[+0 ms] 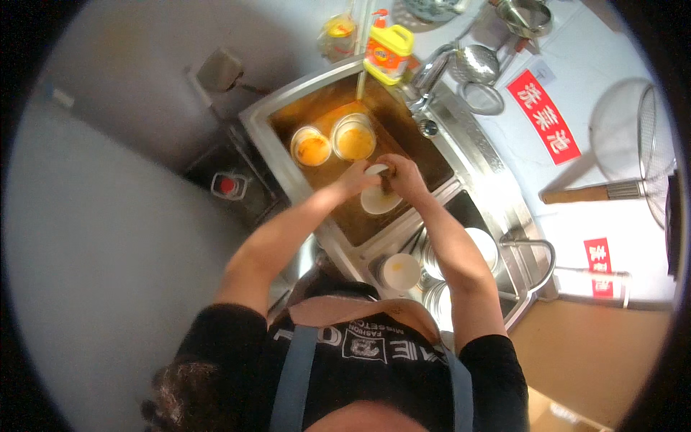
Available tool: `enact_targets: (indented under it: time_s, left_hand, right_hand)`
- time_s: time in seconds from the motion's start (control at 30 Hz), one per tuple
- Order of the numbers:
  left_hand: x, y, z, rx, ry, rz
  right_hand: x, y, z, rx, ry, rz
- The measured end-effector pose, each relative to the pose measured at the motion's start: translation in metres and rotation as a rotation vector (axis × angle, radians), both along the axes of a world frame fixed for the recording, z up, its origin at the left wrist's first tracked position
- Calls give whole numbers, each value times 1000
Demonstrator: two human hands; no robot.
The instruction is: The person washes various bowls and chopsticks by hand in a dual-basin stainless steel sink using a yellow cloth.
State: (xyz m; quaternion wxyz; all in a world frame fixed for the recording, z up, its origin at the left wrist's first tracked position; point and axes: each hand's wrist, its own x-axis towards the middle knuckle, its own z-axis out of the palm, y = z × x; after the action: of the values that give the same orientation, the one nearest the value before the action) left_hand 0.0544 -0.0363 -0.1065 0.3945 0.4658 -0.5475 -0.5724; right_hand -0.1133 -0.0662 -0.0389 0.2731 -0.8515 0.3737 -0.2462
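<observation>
Both my hands meet over the left basin of a stainless-steel sink. My left hand grips one side of a small white bowl. The fingers of my right hand curl at its other side; a small brownish patch beneath them is too blurred to name. Just below the hands, a white round dish shows partly. Farther back in the basin stand two stacks of white bowls, the left stack and the right stack, with orange liquid in their top bowls.
White dishes are stacked in the right basin, partly behind my right forearm. A white bowl sits nearer my body. A yellow detergent jug stands at the back corner. Ladles and strainers hang at the wall, beside a curved faucet.
</observation>
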Motion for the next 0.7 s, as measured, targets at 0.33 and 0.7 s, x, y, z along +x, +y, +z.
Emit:
enact_targets:
  time_s: [0.33,0.7]
  left_hand:
    - [-30,42,22,8,-219,660]
    - [-58,73,23,-569,-384,158]
  right_hand:
    - [37,46,-53,786,-731,-885]
    - [-34,90,-109,1446,-1261,-597]
